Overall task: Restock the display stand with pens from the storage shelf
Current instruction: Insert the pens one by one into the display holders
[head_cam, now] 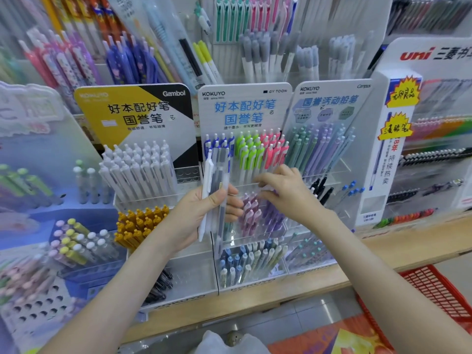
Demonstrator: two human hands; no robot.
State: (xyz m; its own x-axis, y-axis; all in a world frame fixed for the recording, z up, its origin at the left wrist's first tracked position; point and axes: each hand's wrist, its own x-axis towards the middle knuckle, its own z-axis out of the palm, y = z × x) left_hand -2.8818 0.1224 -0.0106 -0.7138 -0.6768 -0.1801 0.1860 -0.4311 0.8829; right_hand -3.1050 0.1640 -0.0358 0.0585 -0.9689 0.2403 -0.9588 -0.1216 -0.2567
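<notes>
1. The pens to be stocked [219, 169], a small bundle of white and smoky-grey barrels, stand upright in front of the left half of the middle display stand [244, 108], near its blue-clipped row.
2. The left hand [191, 215] grasps that bundle around its middle, thumb across the front and fingers wrapped behind.
3. The right hand [288, 190] reaches into the stand's middle tier, fingers bent down just above the purple pens [255, 213]. The fingertips are blurred, so I cannot tell whether they pinch a pen or only touch the row.
4. Step in hand, as I judge it: feeding pens one at a time from the held bundle into the stand, with most of the bundle yet to go.
5. The next move likely calls for drawing a single pen from the bundle, finding a free slot of the matching kind, and lowering it tip-first without knocking the neighbours.
6. Further out: a yellow-and-black stand [132, 108] with white pens to the left, a pencil stand [329, 103] to the right, and a red basket [434, 284] at near right.
</notes>
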